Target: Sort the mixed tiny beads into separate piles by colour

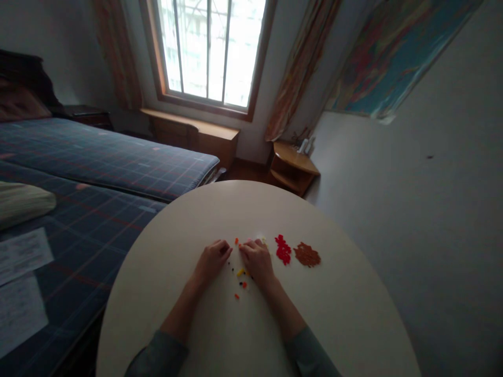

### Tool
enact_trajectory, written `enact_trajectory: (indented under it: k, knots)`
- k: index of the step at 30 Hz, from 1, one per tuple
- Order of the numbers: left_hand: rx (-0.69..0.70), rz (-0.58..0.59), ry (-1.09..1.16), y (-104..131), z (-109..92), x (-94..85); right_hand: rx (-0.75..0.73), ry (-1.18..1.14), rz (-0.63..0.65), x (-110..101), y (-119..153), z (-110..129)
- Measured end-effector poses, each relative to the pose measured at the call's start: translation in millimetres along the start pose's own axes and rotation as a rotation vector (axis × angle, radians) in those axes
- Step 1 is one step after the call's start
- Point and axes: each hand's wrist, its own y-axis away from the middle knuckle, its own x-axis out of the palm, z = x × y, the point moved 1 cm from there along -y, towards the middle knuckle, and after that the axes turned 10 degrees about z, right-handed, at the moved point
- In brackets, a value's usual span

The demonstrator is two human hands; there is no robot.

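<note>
On the pale round table [322, 314] my left hand [212, 259] rests with its fingers curled together; whatever lies between the fingertips is too small to tell. My right hand [256, 257] is bent over the table beside it, its fingertips at a small orange piece [240, 246]. Another orange piece [236, 241] lies just beyond, between the hands. Pale pieces [264, 241] show behind my right hand. Nearer me are a yellow piece [240, 272], small black pieces [241, 284] and more orange bits. A red pile [283, 250] and a brown pile [307, 255] sit to the right.
Left of the table stands a bed [98, 209] with a plaid cover and paper sheets [23, 256]. A wooden corner shelf [294, 157] and a low desk [216, 130] are beyond the table, below and beside the window. A white wall runs along the right.
</note>
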Motion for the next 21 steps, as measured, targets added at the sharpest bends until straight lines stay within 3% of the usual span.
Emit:
enact_trajectory:
  k: [21]
  knots:
    - [0.0,-0.005,-0.03,-0.1,0.8,0.7,-0.021,-0.136,0.008,2.4,-6.4,-2.1]
